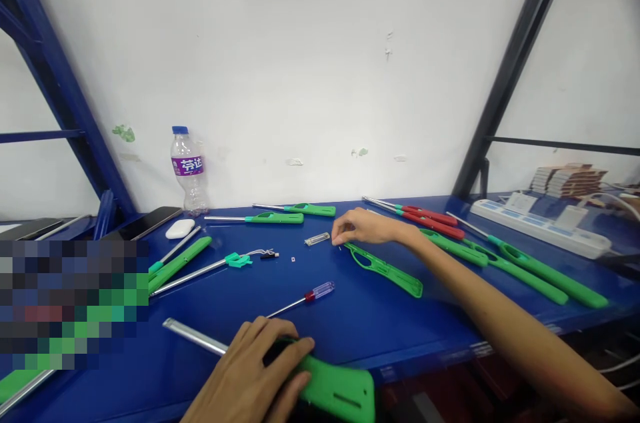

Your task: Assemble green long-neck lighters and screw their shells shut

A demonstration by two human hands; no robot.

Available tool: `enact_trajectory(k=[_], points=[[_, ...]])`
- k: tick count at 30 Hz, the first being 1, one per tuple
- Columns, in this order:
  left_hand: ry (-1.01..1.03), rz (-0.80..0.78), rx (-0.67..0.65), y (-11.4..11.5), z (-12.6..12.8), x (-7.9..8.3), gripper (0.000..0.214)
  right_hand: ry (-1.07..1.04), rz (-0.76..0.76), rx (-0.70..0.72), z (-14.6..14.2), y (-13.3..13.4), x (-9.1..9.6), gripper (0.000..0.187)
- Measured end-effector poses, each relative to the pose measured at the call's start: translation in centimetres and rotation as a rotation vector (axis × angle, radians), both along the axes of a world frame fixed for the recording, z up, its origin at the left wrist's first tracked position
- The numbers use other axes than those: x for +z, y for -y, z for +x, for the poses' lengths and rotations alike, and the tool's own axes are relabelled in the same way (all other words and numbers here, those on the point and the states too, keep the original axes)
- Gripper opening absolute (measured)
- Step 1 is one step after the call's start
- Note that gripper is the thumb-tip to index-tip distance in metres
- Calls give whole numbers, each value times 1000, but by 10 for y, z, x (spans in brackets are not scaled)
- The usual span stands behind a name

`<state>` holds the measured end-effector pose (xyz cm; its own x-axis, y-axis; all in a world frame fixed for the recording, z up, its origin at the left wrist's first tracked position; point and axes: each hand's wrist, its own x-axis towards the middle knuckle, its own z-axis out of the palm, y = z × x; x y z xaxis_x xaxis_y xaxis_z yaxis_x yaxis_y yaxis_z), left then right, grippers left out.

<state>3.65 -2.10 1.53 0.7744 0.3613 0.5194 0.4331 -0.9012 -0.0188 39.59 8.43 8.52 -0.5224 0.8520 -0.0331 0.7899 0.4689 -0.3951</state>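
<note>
My left hand [255, 370] is wrapped over a green long-necked gas lighter [345, 386] at the table's front edge, its metal tube pointing left. Farther back, my right hand [357, 226] is closed in a pinch close to the tabletop; whatever it may hold is too small to make out. Just below those fingers lies an opened green lighter shell half [390, 270], hollow side up. A clear fuel tank [317, 238] rests left of the right hand. Between my hands is a screwdriver [320, 291] with a clear and red handle.
A teal lighter part [239, 260] with a metal tube and a black igniter [270, 255] lie left of centre. Green lighters [540, 270] and red lighters [430, 220] are at right, beside a white power strip [540, 226]. A plastic bottle [189, 173] stands by the wall.
</note>
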Motion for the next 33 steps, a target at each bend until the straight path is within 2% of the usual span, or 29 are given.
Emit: enact_trajectory(k=[3, 6, 8, 14, 19, 23, 26, 33], points=[[24, 16, 105, -11, -5, -2, 39, 19, -1, -13, 4, 2, 2, 25], [56, 77, 134, -19, -9, -3, 69, 70, -19, -29, 6, 0, -1, 25], [88, 103, 125, -20, -11, -4, 81, 95, -17, -39, 6, -3, -5, 24], [18, 105, 118, -7, -10, 3, 65, 85, 33, -44, -1, -6, -12, 25], [60, 163, 103, -3, -5, 10, 46, -42, 78, -26, -9, 2, -7, 24], [-39, 54, -5, -9, -2, 14, 46, -232, 120, -38, -21, 10, -1, 24], [-45, -30, -23, -12, -1, 13, 47, -359, 134, -44, -31, 15, -1, 24], [8, -29, -20, -12, 4, 11, 48, -534, 138, -80, -41, 14, -7, 24]])
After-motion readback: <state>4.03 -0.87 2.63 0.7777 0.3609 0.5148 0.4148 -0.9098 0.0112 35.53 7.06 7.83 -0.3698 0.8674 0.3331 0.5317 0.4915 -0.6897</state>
